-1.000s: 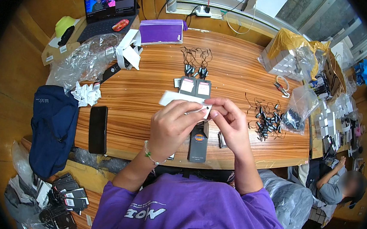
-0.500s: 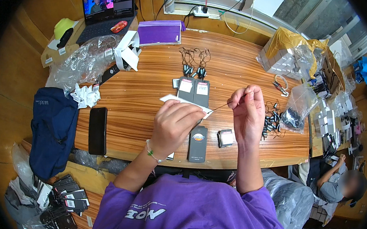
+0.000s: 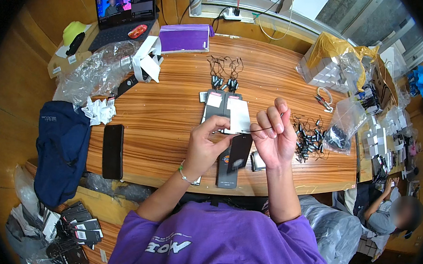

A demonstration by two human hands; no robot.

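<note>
My left hand (image 3: 206,143) pinches hang tags near their holed end, thumb below and fingers above. A white tag (image 3: 239,114) stands up from the pinch, and a black tag (image 3: 239,154) hangs down from it. A thin black cord (image 3: 258,130) runs from the tags to my right hand (image 3: 275,136), whose closed fingers hold it. Beyond the hands lie two stacks of dark tags with white labels (image 3: 214,100). A grey tag (image 3: 226,176) lies under the black one. Partly hidden behind my right hand is a small stack of labels (image 3: 257,161).
Black cords with seal ends lie in a bunch (image 3: 227,76) and a heap (image 3: 310,138). A phone (image 3: 112,151) and navy bag (image 3: 60,149) are left; clear plastic bags (image 3: 343,126) and small scissors (image 3: 323,102) are right. A co-worker (image 3: 384,212) sits at far right.
The white tag has turned from slanting to nearly upright, and a black tag now shows hanging below it. My left hand has moved right with its fingers opened wider; the right has shifted slightly left.
</note>
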